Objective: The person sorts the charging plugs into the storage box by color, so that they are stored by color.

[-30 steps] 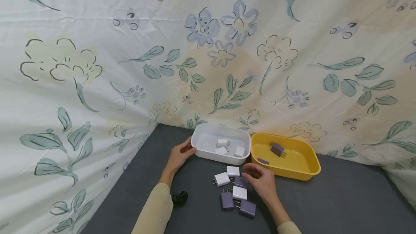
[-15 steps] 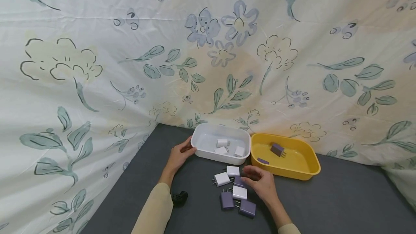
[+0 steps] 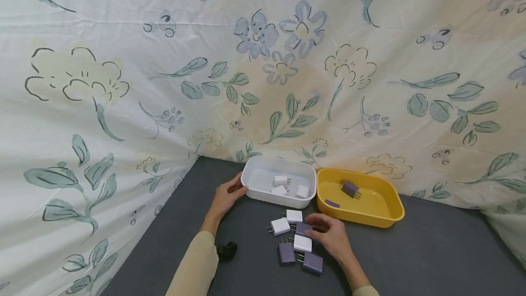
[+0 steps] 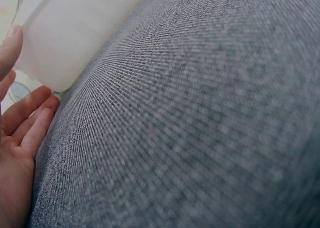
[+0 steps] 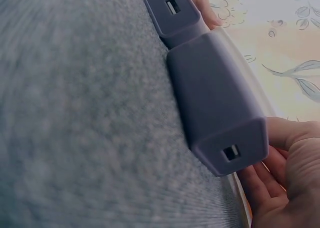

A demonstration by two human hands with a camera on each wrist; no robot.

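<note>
My right hand [image 3: 330,236] has thumb and forefinger on opposite sides of a purple charger [image 3: 303,228], pinching it on the dark cloth. Around it lie white chargers, one behind [image 3: 294,216], one to its left [image 3: 280,226] and one in front [image 3: 302,243]. Two more purple chargers, one left [image 3: 286,253] and one right [image 3: 312,263], lie nearer. In the right wrist view a purple charger [image 5: 215,93] hides part of the fingers. My left hand [image 3: 225,200] touches the left corner of the white bin [image 3: 271,198], its fingers loosely extended.
Beside the white bin stands a yellow bin [image 3: 370,218] with a purple charger [image 3: 350,189] and a partly hidden purple piece [image 3: 332,203] in it. Several white chargers [image 3: 281,180] lie in the white bin. A floral curtain [image 3: 263,81] hangs behind the dark cloth [image 3: 435,250].
My right hand has come slightly nearer to me, its thumb shifting to the near side of the purple charger. The left hand has stayed at the white bin.
</note>
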